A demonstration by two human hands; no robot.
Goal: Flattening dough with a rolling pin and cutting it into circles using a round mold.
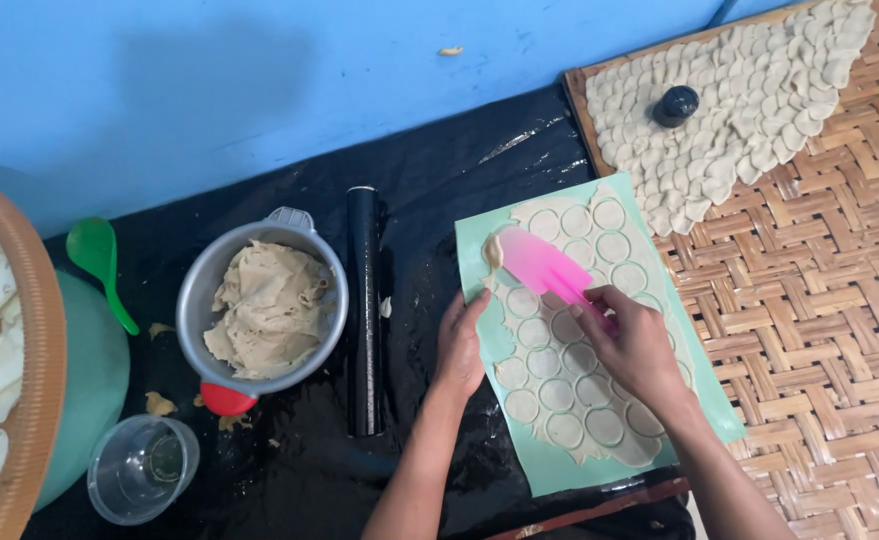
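My right hand [631, 345] is closed around the handle of a pink spatula [547, 268], fingers curled over it, and the blade lies flat on the rolled dough sheet [569, 345] with a scrap of dough at its far tip. That sheet, scored all over with cut circles, covers the pale green mat [479, 345], which I take as my landmark. My left hand [459, 345] rests on the mat's left edge, fingers straight and together, flat and holding nothing, fingertips touching the dough's rim.

Just left of the mat lies a black rolling pin [364, 310], lengthwise. Further left of it sits a metal pot [259, 300] full of dough scraps, then a green spoon [99, 262]. Near the pot, toward me, stands a clear plastic cup [141, 468]. Beyond the mat's far right corner, a woven tray [829, 280] holds rows of folded dumplings [739, 110].
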